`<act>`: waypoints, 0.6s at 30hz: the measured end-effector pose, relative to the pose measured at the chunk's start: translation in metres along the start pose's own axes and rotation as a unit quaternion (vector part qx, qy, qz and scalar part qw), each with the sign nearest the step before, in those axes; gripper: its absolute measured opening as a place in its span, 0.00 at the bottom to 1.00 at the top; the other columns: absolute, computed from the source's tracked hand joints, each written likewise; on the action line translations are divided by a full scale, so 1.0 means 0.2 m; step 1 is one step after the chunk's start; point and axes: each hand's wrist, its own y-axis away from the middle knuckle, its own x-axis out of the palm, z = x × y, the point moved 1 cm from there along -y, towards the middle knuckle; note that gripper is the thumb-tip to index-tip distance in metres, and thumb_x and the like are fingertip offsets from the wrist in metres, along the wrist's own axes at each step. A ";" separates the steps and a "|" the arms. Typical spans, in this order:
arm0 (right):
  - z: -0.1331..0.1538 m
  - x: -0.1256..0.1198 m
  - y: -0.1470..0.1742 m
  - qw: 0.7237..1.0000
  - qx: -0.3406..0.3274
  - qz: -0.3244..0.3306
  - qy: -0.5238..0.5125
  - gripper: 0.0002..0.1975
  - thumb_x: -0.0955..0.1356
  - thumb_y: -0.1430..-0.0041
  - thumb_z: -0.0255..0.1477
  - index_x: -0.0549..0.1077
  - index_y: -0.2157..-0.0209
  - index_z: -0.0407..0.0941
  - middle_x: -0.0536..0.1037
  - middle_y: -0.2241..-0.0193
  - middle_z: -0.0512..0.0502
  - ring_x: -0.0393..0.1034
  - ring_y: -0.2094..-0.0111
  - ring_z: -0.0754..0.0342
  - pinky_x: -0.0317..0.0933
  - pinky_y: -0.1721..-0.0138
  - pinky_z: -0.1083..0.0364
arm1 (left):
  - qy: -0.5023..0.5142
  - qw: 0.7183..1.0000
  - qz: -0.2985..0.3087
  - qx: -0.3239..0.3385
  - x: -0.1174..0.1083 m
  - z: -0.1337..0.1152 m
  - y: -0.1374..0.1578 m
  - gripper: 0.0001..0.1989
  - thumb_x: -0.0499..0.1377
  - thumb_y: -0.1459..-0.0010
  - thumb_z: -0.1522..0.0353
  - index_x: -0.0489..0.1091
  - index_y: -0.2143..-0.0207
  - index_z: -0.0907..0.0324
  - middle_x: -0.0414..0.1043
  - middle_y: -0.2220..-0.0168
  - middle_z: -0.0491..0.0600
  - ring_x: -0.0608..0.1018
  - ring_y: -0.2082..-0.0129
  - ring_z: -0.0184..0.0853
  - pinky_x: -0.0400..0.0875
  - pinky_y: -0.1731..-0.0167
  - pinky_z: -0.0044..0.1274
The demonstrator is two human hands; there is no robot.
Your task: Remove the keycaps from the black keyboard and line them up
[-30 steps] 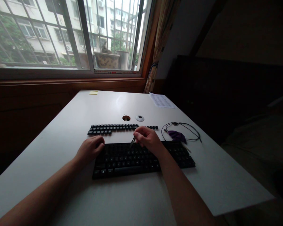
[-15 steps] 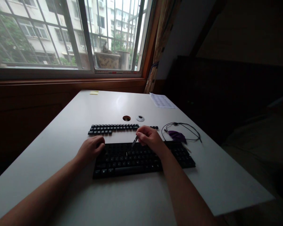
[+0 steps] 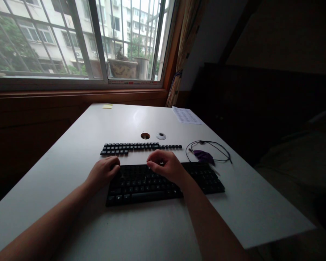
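A black keyboard (image 3: 152, 196) lies on the white table, with a darker bare-looking stretch in its upper rows. My left hand (image 3: 105, 170) is curled at its upper left corner, fingertips closed round the edge. Over the upper middle of the keyboard is my right hand (image 3: 167, 166), with thumb and index finger curved together into a ring. Whatever is between those fingertips is hidden or too small to make out. Just behind the keyboard stand rows of loose black keycaps (image 3: 130, 147), the nearest row shorter.
To the right, a looped black cable (image 3: 220, 142) lies around a purple cloth item (image 3: 203, 156). Farther back are a round hole (image 3: 145, 136), a white ring-shaped cover (image 3: 161, 136), printed paper (image 3: 187, 115) and a yellow note (image 3: 107, 106). A barred window faces the table.
My right hand has shifted slightly left and rolled, and the small dark tool in its fingers no longer shows. More keycaps at the row's right end are uncovered. My left hand stays put.
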 end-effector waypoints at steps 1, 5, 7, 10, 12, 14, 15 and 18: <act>0.00 -0.01 0.00 1.000 0.002 -0.008 0.005 0.09 0.69 0.43 0.37 0.74 0.69 0.46 0.73 0.76 0.51 0.61 0.77 0.60 0.55 0.76 0.57 | 0.000 1.000 0.001 0.001 0.00 0.00 0.00 0.05 0.53 0.42 0.70 0.66 0.71 0.58 0.70 0.71 0.46 0.72 0.71 0.33 0.62 0.70 0.24; -0.04 -0.05 0.00 0.998 0.028 -0.052 -0.019 0.09 0.69 0.42 0.37 0.73 0.68 0.46 0.73 0.77 0.52 0.63 0.78 0.60 0.58 0.77 0.58 | -0.005 1.000 -0.002 0.005 0.00 0.00 0.00 0.05 0.53 0.42 0.70 0.66 0.71 0.58 0.70 0.72 0.46 0.72 0.71 0.34 0.62 0.70 0.24; -0.06 -0.06 0.00 0.996 0.044 -0.059 -0.043 0.09 0.70 0.42 0.37 0.73 0.68 0.45 0.72 0.78 0.52 0.63 0.79 0.60 0.58 0.79 0.58 | -0.005 1.000 -0.004 0.004 0.00 -0.01 0.00 0.05 0.53 0.42 0.70 0.66 0.71 0.58 0.70 0.72 0.46 0.72 0.72 0.33 0.62 0.70 0.24; -0.07 -0.06 -0.01 0.996 0.051 -0.057 -0.055 0.10 0.70 0.42 0.37 0.73 0.67 0.45 0.73 0.78 0.52 0.63 0.80 0.60 0.58 0.80 0.59 | -0.003 1.000 -0.005 0.003 0.00 -0.01 0.00 0.05 0.53 0.42 0.70 0.66 0.71 0.58 0.70 0.72 0.46 0.72 0.72 0.33 0.62 0.69 0.24; -0.06 -0.06 -0.01 0.996 0.045 -0.059 -0.052 0.09 0.70 0.43 0.37 0.73 0.68 0.45 0.73 0.78 0.52 0.64 0.80 0.61 0.58 0.80 0.59 | -0.003 1.000 -0.004 0.006 -0.01 -0.01 0.00 0.05 0.53 0.42 0.70 0.67 0.71 0.58 0.70 0.71 0.46 0.72 0.71 0.33 0.62 0.69 0.24; -0.06 -0.07 -0.01 0.996 0.038 -0.064 -0.048 0.09 0.70 0.43 0.37 0.74 0.68 0.45 0.73 0.78 0.52 0.64 0.80 0.61 0.58 0.80 0.60 | -0.003 1.000 -0.005 0.008 -0.01 -0.01 0.00 0.05 0.53 0.42 0.70 0.67 0.70 0.58 0.70 0.71 0.45 0.72 0.71 0.33 0.62 0.69 0.24; -0.06 -0.07 -0.01 0.996 0.036 -0.067 -0.046 0.09 0.70 0.43 0.36 0.74 0.68 0.45 0.73 0.78 0.53 0.64 0.80 0.61 0.58 0.79 0.60 | -0.004 1.000 -0.005 0.007 -0.01 -0.01 0.00 0.05 0.53 0.42 0.70 0.67 0.70 0.58 0.70 0.71 0.45 0.72 0.71 0.33 0.62 0.69 0.24; -0.08 -0.08 -0.01 0.995 0.045 -0.078 -0.046 0.08 0.69 0.42 0.36 0.74 0.68 0.45 0.74 0.78 0.52 0.64 0.81 0.61 0.59 0.79 0.60 | -0.006 1.000 -0.004 0.005 0.00 -0.01 0.00 0.05 0.53 0.42 0.70 0.67 0.70 0.58 0.71 0.71 0.45 0.72 0.71 0.33 0.62 0.70 0.24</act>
